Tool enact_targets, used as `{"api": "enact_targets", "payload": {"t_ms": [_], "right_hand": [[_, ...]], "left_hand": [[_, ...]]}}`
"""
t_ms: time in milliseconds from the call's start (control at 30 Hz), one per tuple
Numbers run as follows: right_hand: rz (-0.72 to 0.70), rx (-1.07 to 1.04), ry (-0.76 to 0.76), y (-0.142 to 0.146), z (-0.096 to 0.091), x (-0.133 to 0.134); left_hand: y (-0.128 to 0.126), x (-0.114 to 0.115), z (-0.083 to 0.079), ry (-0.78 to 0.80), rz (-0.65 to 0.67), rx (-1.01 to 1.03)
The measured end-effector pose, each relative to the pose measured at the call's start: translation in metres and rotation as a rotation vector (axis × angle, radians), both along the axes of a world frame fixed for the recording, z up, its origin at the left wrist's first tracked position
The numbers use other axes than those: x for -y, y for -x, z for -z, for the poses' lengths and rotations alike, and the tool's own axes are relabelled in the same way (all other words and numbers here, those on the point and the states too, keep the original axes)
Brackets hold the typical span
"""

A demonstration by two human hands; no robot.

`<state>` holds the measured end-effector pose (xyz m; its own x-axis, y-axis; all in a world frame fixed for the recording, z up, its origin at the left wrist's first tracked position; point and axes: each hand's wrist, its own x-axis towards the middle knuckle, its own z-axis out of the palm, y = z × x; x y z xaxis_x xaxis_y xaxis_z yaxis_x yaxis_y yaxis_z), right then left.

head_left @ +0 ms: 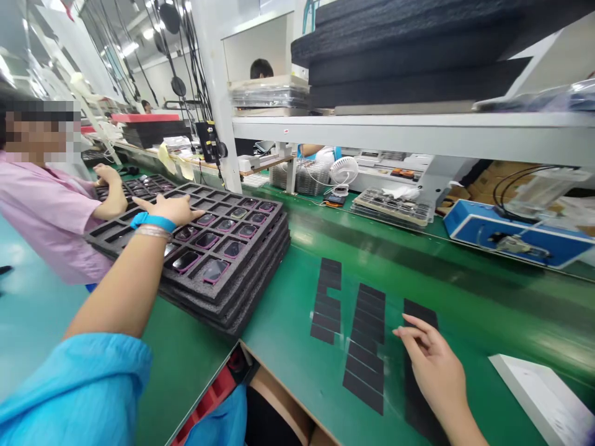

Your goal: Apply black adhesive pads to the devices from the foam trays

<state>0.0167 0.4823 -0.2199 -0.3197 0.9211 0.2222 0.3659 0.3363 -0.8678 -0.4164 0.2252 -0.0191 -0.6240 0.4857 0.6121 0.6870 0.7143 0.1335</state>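
factory floor by the looks of it, long green workbench [290, 334], foam trays [253, 282] of gadgets [207, 240] stacked left, dangling cables [194, 68], coworker [51, 210] far left

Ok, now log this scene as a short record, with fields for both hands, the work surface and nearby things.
Left hand: fingers spread, at the top dark-grey foam tray
Right hand: above flat black rectangles; grip unclear
Tray contents: purple-rimmed, dark-faced rectangular pieces in some compartments
Surface: smooth green tabletop
Rectangles: laid in three columns
Right side: shallow white tray-like piece
Behind: small white fan, blue-and-white box-shaped device
Far left: co-worker in pink
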Motion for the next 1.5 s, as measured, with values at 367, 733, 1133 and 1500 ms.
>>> {"api": "enact_targets", "payload": {"t_ms": [367,733,1133,1500], "right_hand": [[-0.083,0.19,-0.249,-0.01,-0.002,-0.008],[-0.315,0.743,-0.174,-0.013,-0.005,0.004],[-0.294,0.726,-0.12,-0.01,-0.008,0.008],[0.268,0.798,-0.009,-0.141,-0.104,-0.133]], "left_hand": [[-0.258,-0.123,0.125,0.572,1.094,0.386],[-0.25,-0.185,0.196,0.741,0.939,0.347],[-0.246,-0.188,0.204,0.741,0.912,0.291],[-0.248,-0.188,0.207,0.719,0.907,0.285]]}}
